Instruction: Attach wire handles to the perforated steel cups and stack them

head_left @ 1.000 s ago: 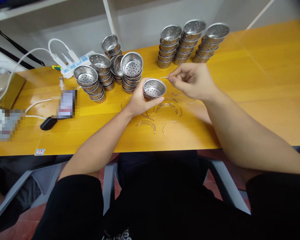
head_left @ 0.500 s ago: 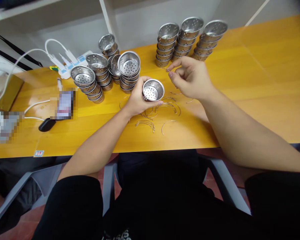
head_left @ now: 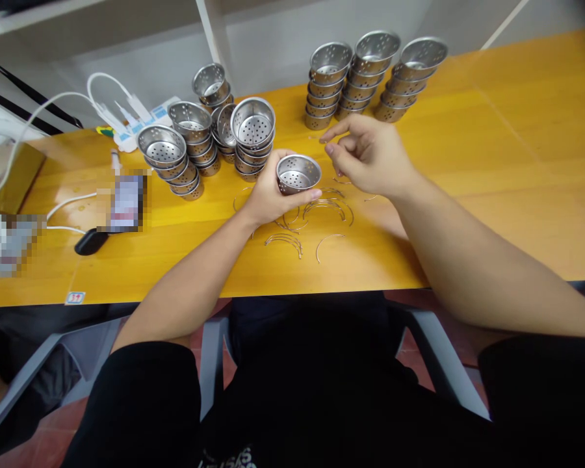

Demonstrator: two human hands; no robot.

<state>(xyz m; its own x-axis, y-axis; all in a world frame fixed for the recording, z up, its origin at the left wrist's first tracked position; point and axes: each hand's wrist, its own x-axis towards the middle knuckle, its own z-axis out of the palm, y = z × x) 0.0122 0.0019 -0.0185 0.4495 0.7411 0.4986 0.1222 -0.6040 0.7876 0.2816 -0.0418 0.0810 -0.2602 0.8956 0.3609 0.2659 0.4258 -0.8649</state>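
My left hand [head_left: 268, 194] is wrapped round a perforated metal cup [head_left: 298, 174], whose mouth faces up and a little toward me. To the right of it, my right hand [head_left: 365, 156] pinches a thin curved wire [head_left: 314, 138] between thumb and forefinger; only a short, faint end of it shows. Cup and pinched wire are apart. Below both hands, several loose curved wires [head_left: 285, 239] lie scattered on the yellow table [head_left: 380, 260].
Stacks of the same cups stand at the left [head_left: 162, 148], in the middle [head_left: 252, 127] and at the back right [head_left: 376, 55]. Further left are a power strip [head_left: 149, 120] with white cables, a blurred phone [head_left: 127, 203] and a black oval object [head_left: 91, 242].
The cup in my left hand has tipped slightly, its mouth now looking flatter. My right hand has shifted a little, still pinching the wire. The stacks stand as before.
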